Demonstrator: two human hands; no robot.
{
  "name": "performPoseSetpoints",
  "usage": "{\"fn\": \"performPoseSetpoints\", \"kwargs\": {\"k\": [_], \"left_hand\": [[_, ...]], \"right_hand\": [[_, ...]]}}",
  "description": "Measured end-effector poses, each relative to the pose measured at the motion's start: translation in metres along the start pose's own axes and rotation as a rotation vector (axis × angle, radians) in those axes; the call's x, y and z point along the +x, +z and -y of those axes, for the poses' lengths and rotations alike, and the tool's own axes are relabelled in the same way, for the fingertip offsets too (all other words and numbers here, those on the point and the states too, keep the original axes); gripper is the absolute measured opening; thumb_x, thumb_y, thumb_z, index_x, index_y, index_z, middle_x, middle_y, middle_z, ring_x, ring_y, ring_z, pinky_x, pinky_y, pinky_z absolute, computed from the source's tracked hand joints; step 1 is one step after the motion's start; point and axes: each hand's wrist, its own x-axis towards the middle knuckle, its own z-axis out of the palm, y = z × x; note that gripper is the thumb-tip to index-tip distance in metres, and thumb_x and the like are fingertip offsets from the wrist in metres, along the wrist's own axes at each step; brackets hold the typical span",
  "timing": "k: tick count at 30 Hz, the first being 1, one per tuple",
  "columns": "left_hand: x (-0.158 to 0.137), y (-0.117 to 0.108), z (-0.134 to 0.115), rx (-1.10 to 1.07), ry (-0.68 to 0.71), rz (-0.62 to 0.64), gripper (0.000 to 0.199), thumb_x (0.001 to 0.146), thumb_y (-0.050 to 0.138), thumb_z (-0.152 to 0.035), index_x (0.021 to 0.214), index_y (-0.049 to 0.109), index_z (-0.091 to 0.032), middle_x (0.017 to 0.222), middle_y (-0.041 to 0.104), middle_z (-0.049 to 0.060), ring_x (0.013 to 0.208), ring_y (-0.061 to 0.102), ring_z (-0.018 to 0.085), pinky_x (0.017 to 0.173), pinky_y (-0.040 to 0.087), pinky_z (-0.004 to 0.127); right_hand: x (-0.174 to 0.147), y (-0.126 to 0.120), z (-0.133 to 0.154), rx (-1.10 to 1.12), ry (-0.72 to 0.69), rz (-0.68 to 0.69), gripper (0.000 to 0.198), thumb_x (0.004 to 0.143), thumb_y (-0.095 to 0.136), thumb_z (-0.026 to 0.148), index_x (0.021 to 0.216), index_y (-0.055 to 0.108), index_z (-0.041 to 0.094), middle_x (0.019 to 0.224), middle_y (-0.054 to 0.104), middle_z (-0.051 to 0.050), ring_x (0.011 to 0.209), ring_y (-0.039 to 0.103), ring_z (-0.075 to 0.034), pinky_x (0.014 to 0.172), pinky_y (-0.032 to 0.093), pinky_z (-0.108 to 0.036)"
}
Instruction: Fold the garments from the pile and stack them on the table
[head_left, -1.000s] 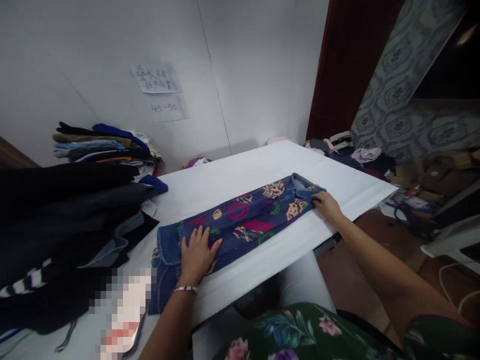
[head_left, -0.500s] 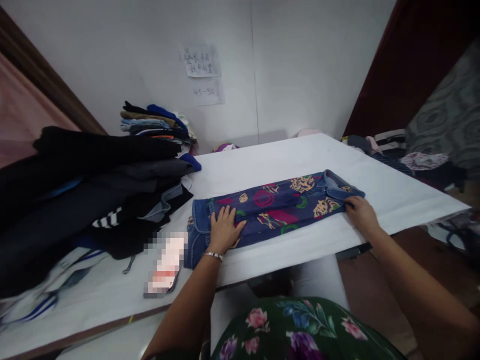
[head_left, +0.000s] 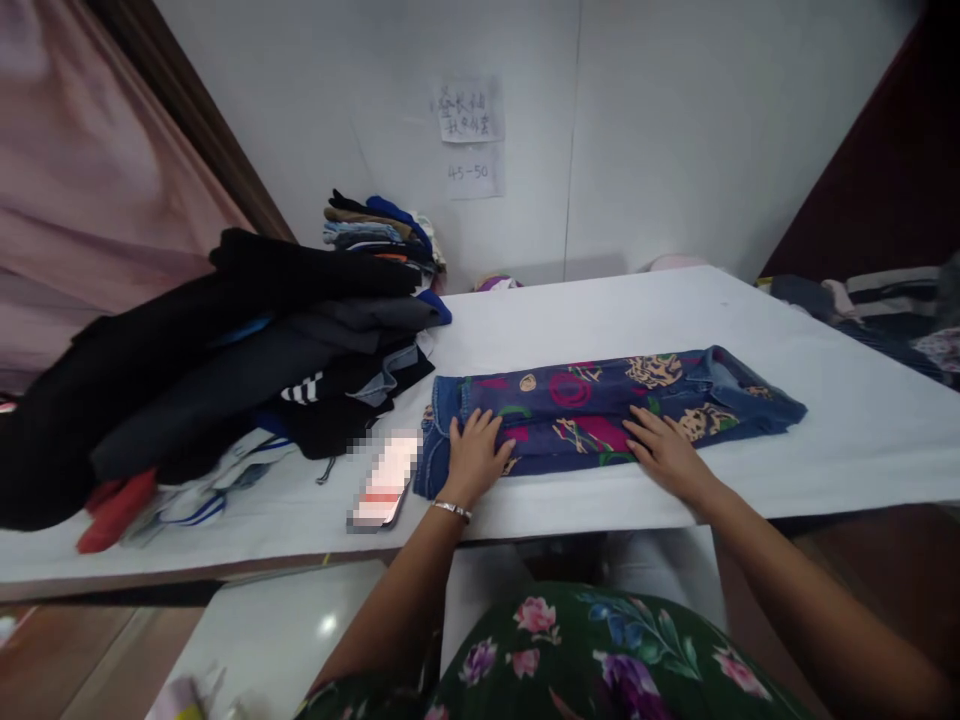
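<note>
A blue denim jacket (head_left: pixel 574 405) with a colourful print lies folded into a long strip on the white table, its collar end to the right. My left hand (head_left: pixel 476 455) rests on the cuffed left end, palm down with fingers spread. On the middle of the strip lies my right hand (head_left: pixel 667 455), fingers stretched out over the cloth. Neither hand grips the fabric. Just left of the jacket is a phone (head_left: pixel 386 482) with a blurred-out screen.
A large heap of dark clothes (head_left: pixel 225 350) fills the left of the table (head_left: pixel 585 315). Behind it stands a stack of folded garments (head_left: pixel 379 230). Handwritten paper signs (head_left: pixel 469 110) hang on the wall. More clothes (head_left: pixel 877 300) lie beyond the table's right edge.
My right hand has let go of the collar end and moved left onto the middle of the jacket, opening out flat. My left hand stays on the left end. The view has turned left.
</note>
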Motion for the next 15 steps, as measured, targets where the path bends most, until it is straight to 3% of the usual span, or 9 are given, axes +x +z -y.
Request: {"fn": "performPoseSetpoints", "kwargs": {"k": [4, 9, 15], "left_hand": [[-0.022, -0.006, 0.011, -0.044, 0.033, 0.062, 0.045, 0.093, 0.05, -0.039, 0.134, 0.053, -0.022, 0.147, 0.046, 0.009, 0.142, 0.032, 0.026, 0.116, 0.022, 0.054], [-0.037, -0.021, 0.028, -0.03, -0.036, 0.003, 0.04, 0.092, 0.052, -0.036, 0.128, 0.059, -0.02, 0.143, 0.051, 0.009, 0.138, 0.037, 0.026, 0.114, 0.03, 0.048], [-0.041, -0.033, 0.043, -0.02, -0.118, 0.024, 0.036, 0.092, 0.051, -0.037, 0.122, 0.063, -0.023, 0.132, 0.061, 0.005, 0.126, 0.052, 0.023, 0.11, 0.039, 0.04]], "right_hand": [[-0.005, 0.008, -0.01, 0.011, -0.001, -0.004, 0.044, 0.095, 0.036, 0.041, 0.126, 0.062, 0.023, 0.145, 0.048, -0.011, 0.132, 0.046, -0.027, 0.107, 0.033, -0.055], [-0.008, 0.013, -0.018, 0.036, -0.005, -0.03, 0.046, 0.093, 0.035, 0.044, 0.122, 0.064, 0.024, 0.143, 0.05, -0.011, 0.131, 0.047, -0.029, 0.106, 0.034, -0.056], [0.007, -0.002, 0.005, 0.147, -0.017, -0.13, 0.045, 0.092, 0.04, 0.044, 0.129, 0.058, 0.026, 0.144, 0.05, -0.009, 0.137, 0.038, -0.03, 0.109, 0.03, -0.057]]}}
